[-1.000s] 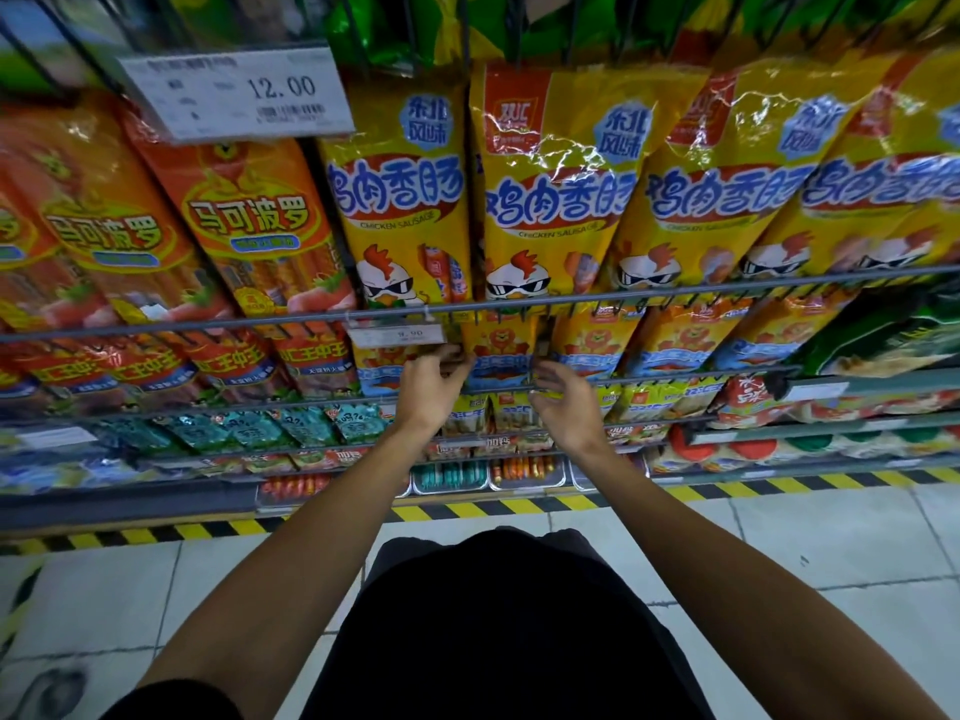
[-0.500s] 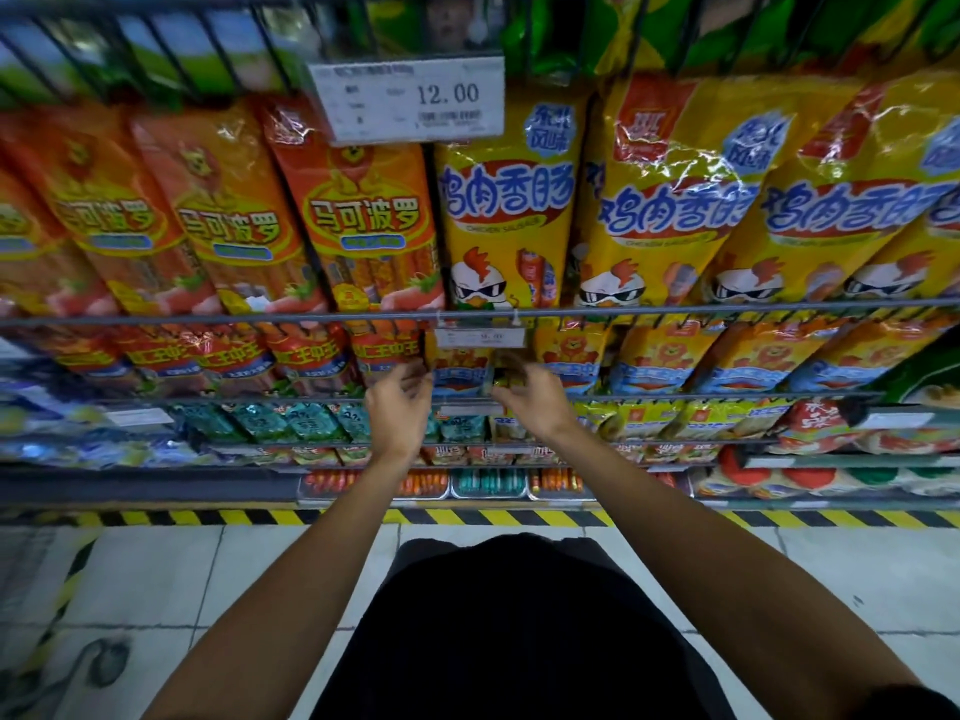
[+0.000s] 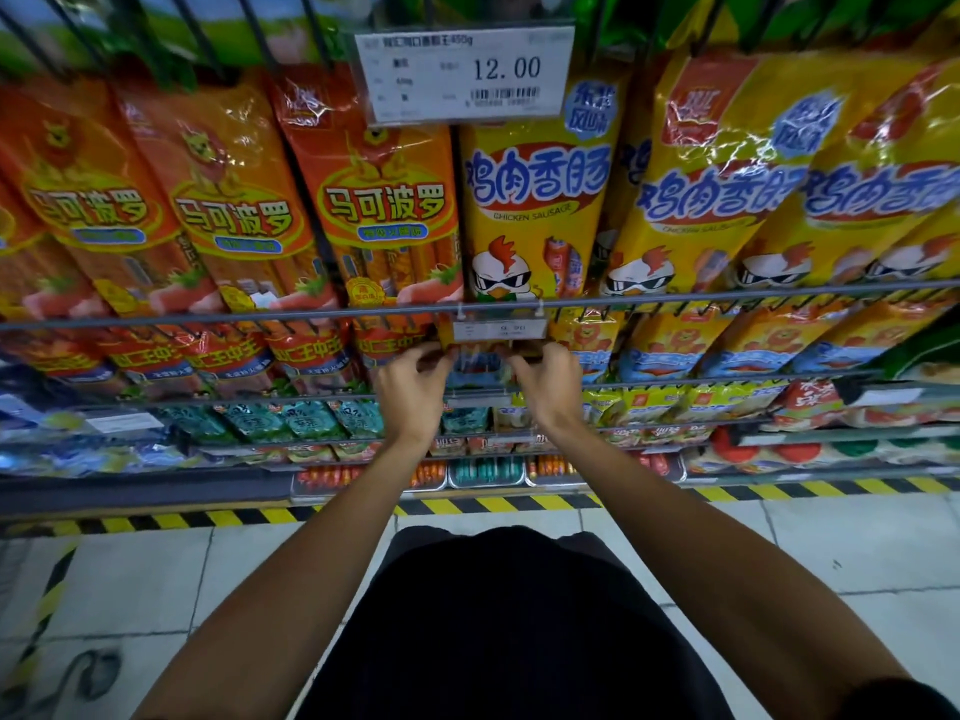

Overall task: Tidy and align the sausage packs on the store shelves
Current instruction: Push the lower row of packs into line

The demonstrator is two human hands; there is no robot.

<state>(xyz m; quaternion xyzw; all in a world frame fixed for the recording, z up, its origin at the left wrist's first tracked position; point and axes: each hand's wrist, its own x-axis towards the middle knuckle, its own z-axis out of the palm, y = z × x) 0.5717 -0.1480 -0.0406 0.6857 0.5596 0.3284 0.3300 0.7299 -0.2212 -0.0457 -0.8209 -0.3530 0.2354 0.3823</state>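
Observation:
Orange sausage packs (image 3: 384, 210) hang along the upper left row, with yellow chicken sausage packs (image 3: 535, 200) to their right. On the row below, under the small 9.90 tag (image 3: 500, 330), hangs a smaller yellow and blue sausage pack (image 3: 480, 368). My left hand (image 3: 415, 392) grips its left edge with curled fingers. My right hand (image 3: 550, 389) grips its right edge the same way. Most of the pack is hidden by the tag and my fingers.
A metal rail (image 3: 727, 293) crosses in front of the upper row. A large 12.00 price tag (image 3: 462, 70) hangs above. Lower shelves hold green packs (image 3: 311, 420) and trays of small sausages (image 3: 485, 470). Yellow-black tape (image 3: 493, 504) edges the tiled floor.
Both hands have risen slightly and drawn closer together, closing on the pack under the 9.90 tag. The view has shifted left along the shelves.

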